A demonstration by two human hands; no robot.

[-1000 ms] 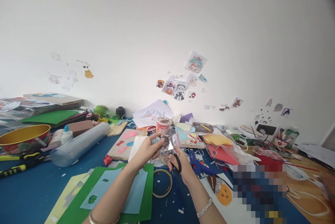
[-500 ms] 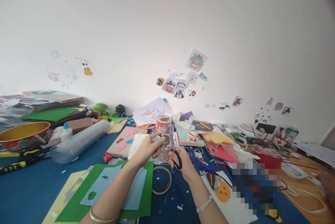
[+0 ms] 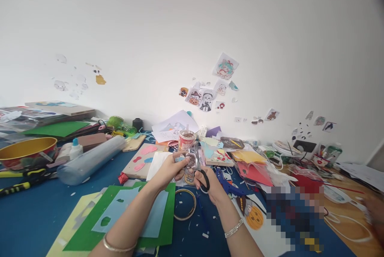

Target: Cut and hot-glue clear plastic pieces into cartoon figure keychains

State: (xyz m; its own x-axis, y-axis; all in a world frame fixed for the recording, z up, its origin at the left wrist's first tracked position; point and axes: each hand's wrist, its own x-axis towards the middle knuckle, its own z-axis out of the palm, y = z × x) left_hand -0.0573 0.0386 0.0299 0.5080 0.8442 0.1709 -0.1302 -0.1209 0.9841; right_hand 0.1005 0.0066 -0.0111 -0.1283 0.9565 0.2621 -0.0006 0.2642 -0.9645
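Observation:
My left hand [image 3: 168,170] pinches a small clear-backed sticker sheet [image 3: 191,160] with a round brown picture on it, held up over the table. My right hand [image 3: 211,185] is closed through the black handles of a pair of scissors [image 3: 204,179], whose blades reach up to the sheet's right side. A red cup with a straw [image 3: 186,139] stands just behind the sheet. Below my hands lie a roll of tape [image 3: 185,205] and green and pale blue paper [image 3: 120,217] with cut-out holes.
The blue table [image 3: 36,213] is crowded: a clear roll [image 3: 90,161], a glue bottle [image 3: 75,148], a yellow bowl [image 3: 27,151] on the left, a blue glue gun [image 3: 228,185], coloured papers [image 3: 252,165] and a pumpkin cut-out [image 3: 255,217] on the right. Stickers [image 3: 207,97] dot the white wall.
The view has tipped slightly. My hands stay together over the table, and the scissors have shifted a little along the sheet's edge.

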